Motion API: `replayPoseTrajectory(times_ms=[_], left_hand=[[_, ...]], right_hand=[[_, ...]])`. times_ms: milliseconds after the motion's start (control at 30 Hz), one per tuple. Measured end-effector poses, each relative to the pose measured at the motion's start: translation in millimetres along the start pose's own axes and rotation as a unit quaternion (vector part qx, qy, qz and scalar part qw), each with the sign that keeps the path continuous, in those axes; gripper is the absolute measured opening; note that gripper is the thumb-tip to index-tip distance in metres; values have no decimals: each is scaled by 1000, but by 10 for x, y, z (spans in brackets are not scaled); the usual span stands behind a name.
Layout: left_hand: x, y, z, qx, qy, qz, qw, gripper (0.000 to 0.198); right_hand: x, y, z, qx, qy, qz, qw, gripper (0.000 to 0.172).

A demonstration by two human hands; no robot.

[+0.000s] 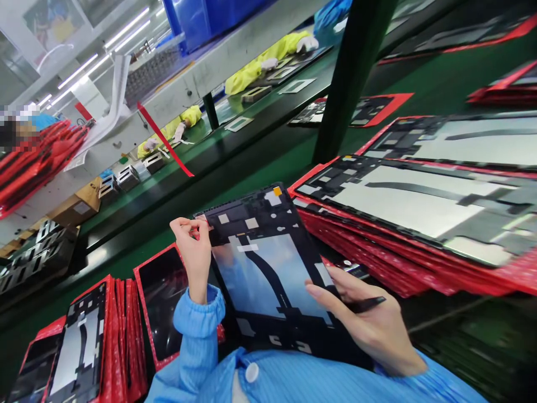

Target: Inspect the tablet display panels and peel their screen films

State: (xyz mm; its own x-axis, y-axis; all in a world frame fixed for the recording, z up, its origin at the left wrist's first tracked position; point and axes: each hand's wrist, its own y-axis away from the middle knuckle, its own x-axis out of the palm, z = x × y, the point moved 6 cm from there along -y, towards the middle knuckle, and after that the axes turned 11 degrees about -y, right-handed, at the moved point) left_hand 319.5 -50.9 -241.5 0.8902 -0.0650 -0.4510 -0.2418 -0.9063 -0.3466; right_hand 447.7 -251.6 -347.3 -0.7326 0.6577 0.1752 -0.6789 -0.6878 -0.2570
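Observation:
A tablet display panel [268, 263], its back with silver plate and dark ribbon cable facing me, is tilted up in front of my body. My right hand [364, 313] grips its right edge, thumb over the back. A thin black pointed tool [367, 304], its kind unclear, is tucked in that hand too. At the panel's upper left corner, my left hand [193, 246] is closed in a pinch. A bit of red shows by those fingertips; what they pinch is too small to make out. An orange square tab [277, 191] sits at the upper right corner.
Stacked panels in red sleeves [411, 201] lie at right; more red-sleeved panels [79, 347] stand at lower left. A dark green post [352, 78] rises behind. Across the green conveyor [168, 196], people in yellow sleeves [268, 59] handle frames. A red strip [165, 140] hangs from the shelf.

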Motion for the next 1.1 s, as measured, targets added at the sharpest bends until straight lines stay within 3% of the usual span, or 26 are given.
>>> replayPoseTrajectory(times_ms=[167,300,467,667,933,1100], left_hand=[[16,2,31,-30,33,11,999,24],[5,3,69,-68,68,0,995,29],[3,8,142,-117,107,-12,987,32],[25,3,183,-160,142,-18,977,34],[34,50,223,-200,195,-25,960,37],[34,69,231,-207,206,-12,956,37]], right_hand=[[-3,15,41,-37,40,18,998,18],[9,44,96,-65,49,-18,996,18],[48,70,186,-172,94,35,980,23],[67,78,333,-255,155,20,954,19],[122,94,467,-299,224,4,927,16],[20,150,357,-288,251,-19,924,11]])
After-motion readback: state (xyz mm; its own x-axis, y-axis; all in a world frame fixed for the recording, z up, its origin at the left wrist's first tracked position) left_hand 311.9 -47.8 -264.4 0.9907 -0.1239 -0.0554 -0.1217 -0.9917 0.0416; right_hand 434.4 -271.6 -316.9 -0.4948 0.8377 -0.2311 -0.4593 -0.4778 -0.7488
